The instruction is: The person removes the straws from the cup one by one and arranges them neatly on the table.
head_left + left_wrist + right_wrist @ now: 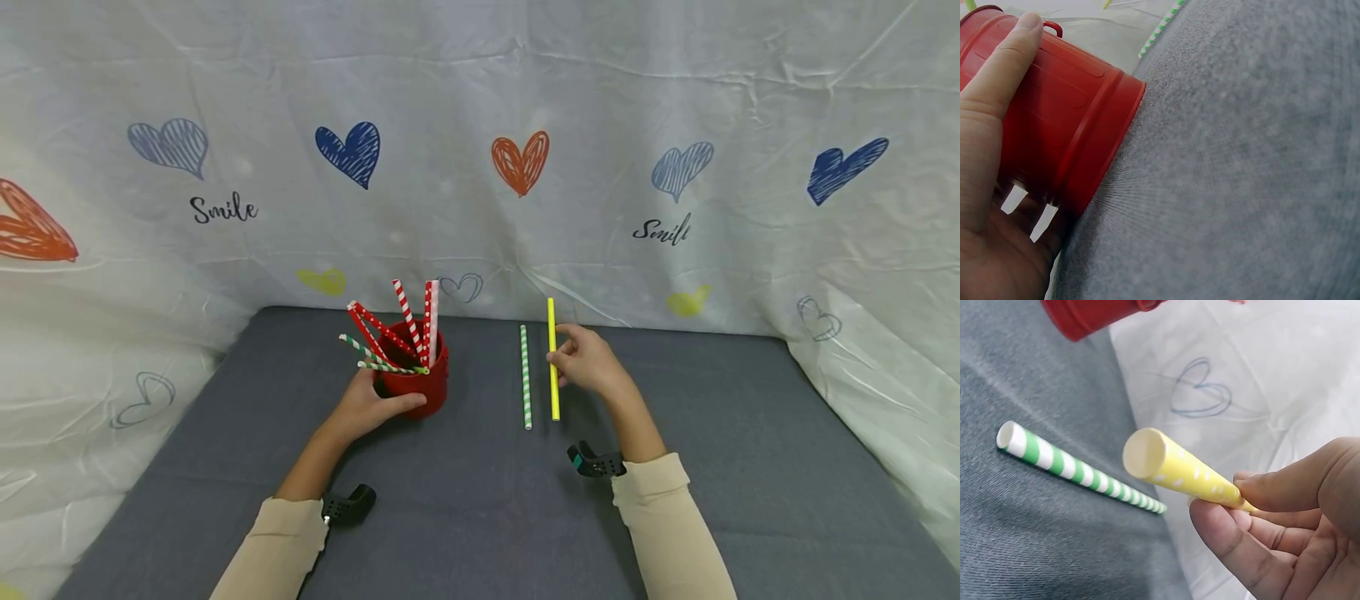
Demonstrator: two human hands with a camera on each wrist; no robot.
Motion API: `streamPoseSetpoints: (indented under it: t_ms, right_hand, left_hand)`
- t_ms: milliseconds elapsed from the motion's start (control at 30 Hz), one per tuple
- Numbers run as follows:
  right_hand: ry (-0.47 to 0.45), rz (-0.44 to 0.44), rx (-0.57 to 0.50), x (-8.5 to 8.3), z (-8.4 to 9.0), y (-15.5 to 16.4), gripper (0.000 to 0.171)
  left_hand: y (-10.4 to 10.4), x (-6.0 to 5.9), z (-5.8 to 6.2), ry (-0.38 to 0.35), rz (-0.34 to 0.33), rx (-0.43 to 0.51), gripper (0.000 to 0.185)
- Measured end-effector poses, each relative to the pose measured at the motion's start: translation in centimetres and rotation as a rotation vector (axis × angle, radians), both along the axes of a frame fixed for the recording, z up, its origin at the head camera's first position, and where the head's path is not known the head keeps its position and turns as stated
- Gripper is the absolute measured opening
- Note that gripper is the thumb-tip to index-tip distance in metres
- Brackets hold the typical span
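My left hand (365, 411) grips a small red metal bucket (408, 384) on the table, its thumb along the near side. In the left wrist view the bucket (1075, 106) shows ribs and a small handle loop. Several striped and dotted paper straws (407, 312), mostly red-and-white, lean out of it. My right hand (592, 362) pinches a yellow paper straw (555, 402) between thumb and fingers. White specks mark this straw (1188, 470) in the right wrist view, raised off the cloth. Just left of it, a green-and-white striped straw (526, 379) lies on the table.
A dark grey cloth (465, 517) covers the table. Behind and at both sides hangs a white sheet (442, 75) printed with hearts and "Smile". Each wrist wears a black strap device, the right one (595, 461) close above the tabletop.
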State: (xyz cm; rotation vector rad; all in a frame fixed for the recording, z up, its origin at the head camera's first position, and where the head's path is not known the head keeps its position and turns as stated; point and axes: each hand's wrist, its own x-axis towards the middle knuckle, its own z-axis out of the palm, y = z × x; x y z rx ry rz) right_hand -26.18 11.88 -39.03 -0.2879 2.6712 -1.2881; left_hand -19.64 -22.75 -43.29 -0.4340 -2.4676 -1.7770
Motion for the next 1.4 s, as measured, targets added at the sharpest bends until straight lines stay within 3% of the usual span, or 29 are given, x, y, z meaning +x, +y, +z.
streamPoseSetpoints:
  t_ms: [500, 967, 1400]
  right_hand:
    - [-0.019, 0.006, 0.115, -0.4, -1.6, -0.3, 0.058]
    - [-0.033, -0.008, 0.151, -0.6, -3.1, -0.5, 0.056]
    - [-0.024, -0.029, 0.182, -0.9, -3.8, -0.6, 0.055]
  left_hand:
    - [0.0, 0.1, 0.1, -0.025, 0.009, -0.024, 0.072]
    - [0.0, 0.3, 0.3, -0.040, 0.006, -0.021, 0.071]
    - [0.0, 0.1, 0.3, 0.001, -0.006, -0.008, 0.072]
